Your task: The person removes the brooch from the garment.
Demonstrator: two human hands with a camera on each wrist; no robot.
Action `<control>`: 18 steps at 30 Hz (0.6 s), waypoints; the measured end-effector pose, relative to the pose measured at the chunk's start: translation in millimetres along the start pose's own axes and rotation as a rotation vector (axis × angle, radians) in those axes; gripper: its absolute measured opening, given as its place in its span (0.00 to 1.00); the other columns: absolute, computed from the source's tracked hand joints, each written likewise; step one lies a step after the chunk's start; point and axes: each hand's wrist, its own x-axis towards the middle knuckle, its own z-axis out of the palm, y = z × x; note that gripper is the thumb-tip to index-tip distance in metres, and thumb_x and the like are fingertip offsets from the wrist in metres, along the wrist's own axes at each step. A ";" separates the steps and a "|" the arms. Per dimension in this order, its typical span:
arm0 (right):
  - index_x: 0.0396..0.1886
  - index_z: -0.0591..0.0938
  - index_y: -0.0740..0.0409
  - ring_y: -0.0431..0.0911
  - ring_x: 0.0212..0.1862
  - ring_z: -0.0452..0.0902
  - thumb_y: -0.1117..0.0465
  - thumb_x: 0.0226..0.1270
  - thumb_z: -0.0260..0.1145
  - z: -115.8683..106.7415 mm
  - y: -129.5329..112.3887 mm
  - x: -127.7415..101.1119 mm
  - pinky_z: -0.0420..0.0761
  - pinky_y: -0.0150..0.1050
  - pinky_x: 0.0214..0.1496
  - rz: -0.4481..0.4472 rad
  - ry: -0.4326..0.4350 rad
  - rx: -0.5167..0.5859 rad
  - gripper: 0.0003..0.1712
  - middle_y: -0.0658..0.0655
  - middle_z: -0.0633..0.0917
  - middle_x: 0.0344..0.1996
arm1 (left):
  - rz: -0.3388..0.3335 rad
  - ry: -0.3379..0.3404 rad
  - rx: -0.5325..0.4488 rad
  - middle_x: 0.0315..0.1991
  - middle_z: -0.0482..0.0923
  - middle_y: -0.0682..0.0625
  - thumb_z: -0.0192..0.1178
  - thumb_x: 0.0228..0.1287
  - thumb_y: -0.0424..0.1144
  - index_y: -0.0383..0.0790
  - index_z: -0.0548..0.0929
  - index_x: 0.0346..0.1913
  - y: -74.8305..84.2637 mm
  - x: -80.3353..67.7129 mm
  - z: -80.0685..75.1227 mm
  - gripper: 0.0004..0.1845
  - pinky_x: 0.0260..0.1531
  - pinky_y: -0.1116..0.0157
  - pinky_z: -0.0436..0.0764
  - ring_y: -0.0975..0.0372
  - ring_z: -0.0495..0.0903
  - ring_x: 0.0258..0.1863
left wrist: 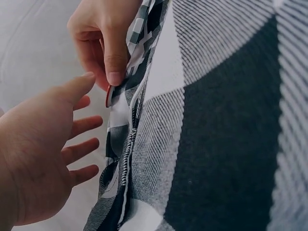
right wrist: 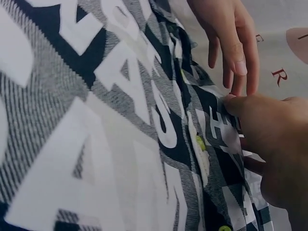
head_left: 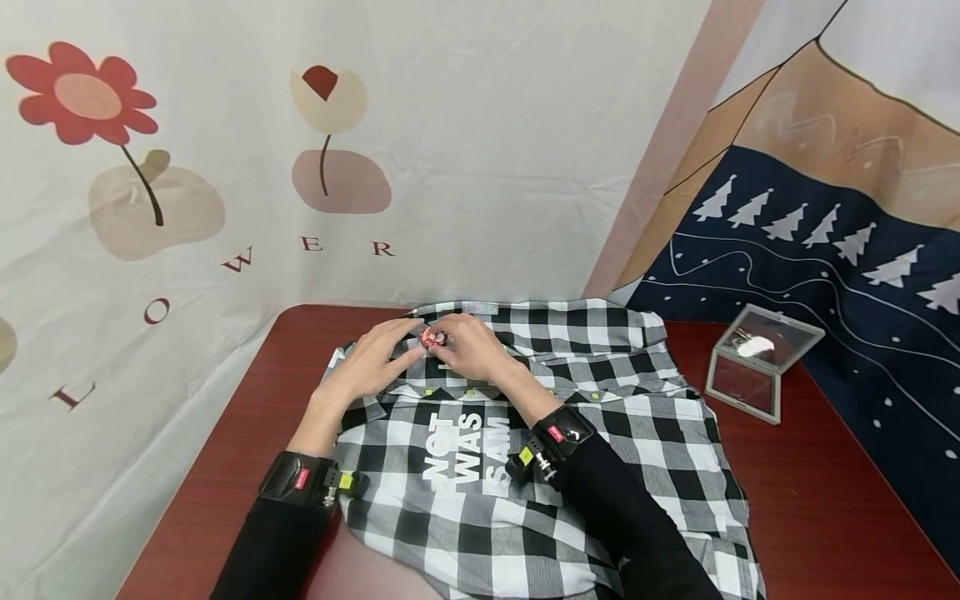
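1. We are laying a black-and-white checked shirt (head_left: 555, 467) on the red-brown table (head_left: 825, 500).
2. Our right hand (head_left: 472, 348) is pinching a small red badge (head_left: 432, 337) at the far collar.
3. Our left hand (head_left: 372, 360), fingers straight, is resting beside it.

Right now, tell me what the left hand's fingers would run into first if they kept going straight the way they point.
Most likely the small red round piece at the checked shirt collar, pinched by the right hand. The left hand points straight at it, though depth is unclear.
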 end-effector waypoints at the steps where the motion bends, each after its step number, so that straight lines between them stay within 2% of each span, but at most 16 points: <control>1: 0.64 0.91 0.58 0.54 0.64 0.91 0.55 0.82 0.75 -1.1 0.2 0.2 0.88 0.51 0.71 0.006 0.000 0.016 0.18 0.59 0.93 0.62 | 0.010 0.009 -0.010 0.85 0.71 0.37 0.56 0.87 0.66 0.46 0.72 0.87 4.6 -0.3 -2.3 0.39 0.77 0.24 0.67 0.36 0.66 0.86; 3: 0.64 0.91 0.58 0.54 0.64 0.91 0.55 0.82 0.75 -3.1 0.9 -0.3 0.88 0.51 0.71 0.023 0.004 0.049 0.19 0.58 0.93 0.62 | 0.023 0.015 -0.037 0.85 0.71 0.35 0.56 0.88 0.64 0.44 0.72 0.87 15.1 -1.1 -7.9 0.38 0.78 0.24 0.67 0.34 0.66 0.85; 6: 0.65 0.91 0.57 0.54 0.64 0.90 0.54 0.83 0.74 -5.1 1.6 -2.4 0.88 0.51 0.70 0.059 0.006 0.120 0.19 0.58 0.93 0.62 | 0.039 0.032 -0.069 0.83 0.72 0.34 0.57 0.89 0.61 0.42 0.74 0.85 15.7 -0.2 -6.5 0.36 0.79 0.27 0.69 0.35 0.68 0.84; 7: 0.66 0.91 0.57 0.53 0.64 0.90 0.54 0.83 0.74 -5.9 1.7 -3.3 0.89 0.51 0.69 0.072 0.009 0.146 0.19 0.58 0.93 0.62 | 0.050 0.030 -0.071 0.83 0.72 0.33 0.57 0.89 0.59 0.41 0.74 0.85 14.4 0.8 -5.7 0.35 0.80 0.27 0.69 0.34 0.68 0.84; 11: 0.65 0.91 0.55 0.52 0.61 0.91 0.53 0.83 0.73 -9.5 1.9 -6.3 0.90 0.50 0.64 0.119 0.027 0.258 0.19 0.57 0.94 0.61 | 0.080 0.046 -0.067 0.84 0.74 0.41 0.59 0.89 0.57 0.48 0.76 0.84 -10.1 8.3 8.5 0.31 0.84 0.35 0.68 0.42 0.69 0.86; 13: 0.65 0.92 0.54 0.51 0.59 0.92 0.52 0.83 0.73 -11.4 2.0 -7.2 0.91 0.49 0.61 0.140 0.038 0.307 0.19 0.57 0.94 0.60 | 0.097 0.056 -0.074 0.83 0.75 0.42 0.61 0.88 0.57 0.50 0.77 0.83 -11.0 10.0 9.5 0.30 0.84 0.34 0.68 0.43 0.70 0.85; 14: 0.65 0.92 0.53 0.50 0.57 0.92 0.52 0.83 0.73 -12.1 2.1 -7.7 0.91 0.49 0.59 0.152 0.040 0.332 0.18 0.57 0.94 0.59 | 0.116 0.065 -0.071 0.83 0.75 0.43 0.60 0.89 0.56 0.49 0.78 0.82 -5.3 8.2 7.2 0.29 0.85 0.37 0.68 0.44 0.70 0.85; 18: 0.63 0.92 0.52 0.50 0.54 0.92 0.52 0.82 0.72 -14.5 2.5 -9.0 0.92 0.46 0.57 0.184 0.052 0.404 0.17 0.56 0.95 0.57 | 0.163 0.122 -0.073 0.78 0.80 0.37 0.62 0.88 0.49 0.41 0.82 0.78 25.7 3.6 -5.7 0.26 0.80 0.34 0.73 0.38 0.75 0.80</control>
